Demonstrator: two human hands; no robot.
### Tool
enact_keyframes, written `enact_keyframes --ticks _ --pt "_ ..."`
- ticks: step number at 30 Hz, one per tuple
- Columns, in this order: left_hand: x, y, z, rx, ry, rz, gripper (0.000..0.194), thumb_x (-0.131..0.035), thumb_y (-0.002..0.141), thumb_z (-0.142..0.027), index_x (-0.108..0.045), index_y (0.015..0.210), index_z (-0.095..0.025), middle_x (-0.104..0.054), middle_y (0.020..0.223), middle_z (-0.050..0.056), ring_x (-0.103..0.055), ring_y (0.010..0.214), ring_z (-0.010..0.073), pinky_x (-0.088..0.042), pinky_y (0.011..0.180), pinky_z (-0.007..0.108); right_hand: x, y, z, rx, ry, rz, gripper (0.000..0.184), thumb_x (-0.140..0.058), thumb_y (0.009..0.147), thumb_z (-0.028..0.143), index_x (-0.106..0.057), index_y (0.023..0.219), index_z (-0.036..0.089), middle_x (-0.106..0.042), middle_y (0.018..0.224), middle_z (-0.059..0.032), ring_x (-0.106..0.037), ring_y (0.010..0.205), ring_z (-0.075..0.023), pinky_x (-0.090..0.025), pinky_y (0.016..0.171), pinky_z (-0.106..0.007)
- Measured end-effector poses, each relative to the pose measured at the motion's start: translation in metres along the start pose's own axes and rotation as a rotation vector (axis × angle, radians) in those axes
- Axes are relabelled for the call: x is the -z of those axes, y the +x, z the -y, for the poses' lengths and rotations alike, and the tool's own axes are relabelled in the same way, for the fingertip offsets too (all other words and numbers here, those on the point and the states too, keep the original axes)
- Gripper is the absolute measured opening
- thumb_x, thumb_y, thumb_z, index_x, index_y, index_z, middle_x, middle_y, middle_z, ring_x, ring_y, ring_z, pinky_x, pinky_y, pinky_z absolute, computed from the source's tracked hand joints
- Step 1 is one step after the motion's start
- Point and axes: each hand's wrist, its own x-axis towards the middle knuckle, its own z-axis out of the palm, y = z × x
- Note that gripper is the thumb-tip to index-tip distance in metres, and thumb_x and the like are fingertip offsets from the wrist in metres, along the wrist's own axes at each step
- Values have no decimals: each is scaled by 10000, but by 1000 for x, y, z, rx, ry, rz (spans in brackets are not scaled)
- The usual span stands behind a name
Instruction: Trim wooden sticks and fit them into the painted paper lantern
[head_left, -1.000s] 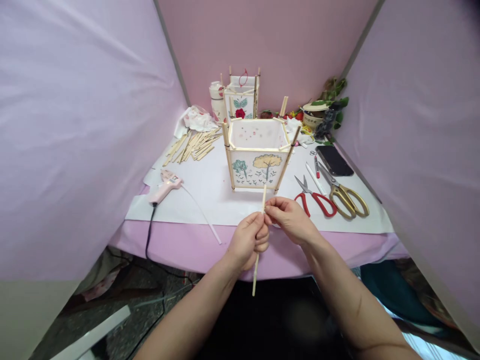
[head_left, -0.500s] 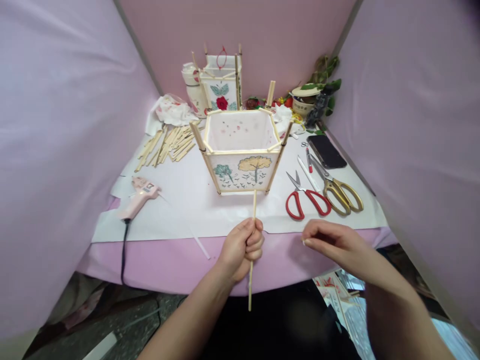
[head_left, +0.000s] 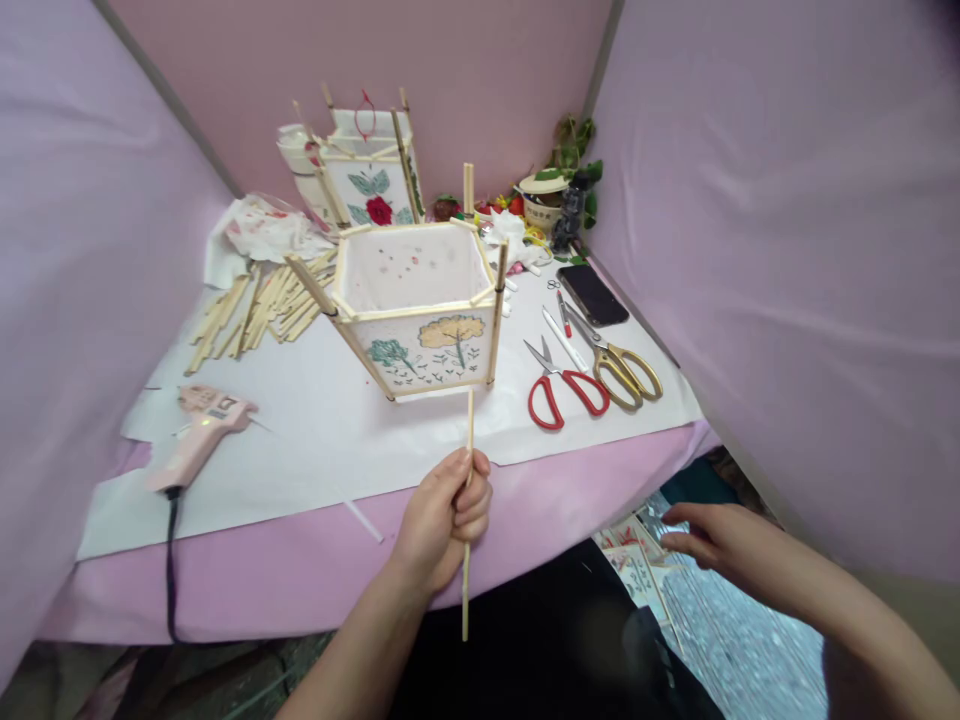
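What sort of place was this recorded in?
Probably a small craft booth: purple fabric walls enclose a table holding a pink glue gun, red-handled scissors and loose wooden sticks.

Worktop (head_left: 315,575): covered in pink cloth, smooth and faintly sheened along the near edge, with a white sheet (head_left: 300,440) of matt, paper-like stock over it. Stick (head_left: 466,600) crossing the near edge: pale bare wood in appearance, smooth, unvarnished. Stick pile (head_left: 259,310) toward the far left corner: same pale wood, matt. Four-sided box (head_left: 431,350): wooden frame, matt white panels; whether paper or cloth cannot be determined. Glue gun (head_left: 202,435) by the left edge: pink plastic, smooth. Red-handled scissors (head_left: 553,368), near the right edge: grey metal blades, smooth plastic-looking grips. Adjacent gold-handled scissors (head_left: 609,355): handles shiny, metallic. Phone (head_left: 592,295): dark, glossy face.
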Motion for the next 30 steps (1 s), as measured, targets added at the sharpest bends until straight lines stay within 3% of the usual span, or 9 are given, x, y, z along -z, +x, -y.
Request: enact_keyframes --ticks 2,4,7,10,13,15,19,26,30 --pt "-1 -8 -4 -41 46 -9 220 -542 874 -357 -518 788 -156 -203 506 -91 -98 432 32 -107 372 129 9 4 20 145 71 -20 299 -496 859 485 -682 976 283 -716 907 -59 -655 756 -230 -478 667 -313" --pt "-3 -13 -9 -103 76 -30 228 -553 868 -370 -517 789 -159 -193 499 -94 -95 433 34 -106 376 135 19 17 50 254 109 -162 284 -500 868 456 -655 1027 279 -704 958 -65 -649 821 -232 -482 725 -322" --pt "-6 -16 -18 -193 95 -65 272 -543 865 -421 -523 796 -159 -206 497 -93 -94 431 34 -110 376 144 29 57 103 397 161 -371 279 -508 871 409 -597 1094 266 -682 986 -63 -636 793 -212 -476 717 -327" --pt "-9 -14 -30 -234 125 -96 297 -540 862 -445 -521 791 -157 -219 492 -92 -94 425 32 -105 377 149 33 108 153 510 211 -454 473 -585 825 374 -461 1256 223 -614 1167 -106 -634 746 -185 -467 711 -323" --pt "-10 -9 -43 -247 169 -122 298 -567 846 -445 -515 787 -158 -218 489 -95 -91 427 33 -87 377 151 35 148 188 561 152 -458 314 -601 816 360 -553 1073 188 -664 1018 -108 -638 811 -223 -437 700 -310" --pt "-10 -5 -51 -251 187 -142 299 -579 838 -447 -510 787 -160 -209 492 -97 -88 431 33 -79 379 152 37 167 204 577 109 -452 179 -550 853 336 -583 945 186 -685 886 -94 -639 823 -238 -415 682 -298" --pt "-11 11 -65 -256 213 -156 295 -565 848 -444 -493 784 -165 -195 497 -101 -78 432 34 -79 381 156 46 201 233 610 64 -463 150 -526 870 313 -588 863 177 -690 811 -91 -639 765 -228 -386 649 -281" --pt "-11 44 -87 -313 224 -165 279 -525 868 -433 -505 823 -158 -216 524 -93 -119 429 35 -109 382 148 65 274 295 626 130 -457 312 -604 836 332 -567 1051 109 -663 1026 -166 -624 919 -252 -415 770 -311" --pt "0 56 -93 -319 171 -173 262 -504 881 -425 -524 919 -167 -228 534 -90 -131 429 37 -112 381 149 80 279 286 696 209 -469 465 -659 794 304 -503 1192 122 -553 1238 -164 -621 889 -180 -420 812 -290"
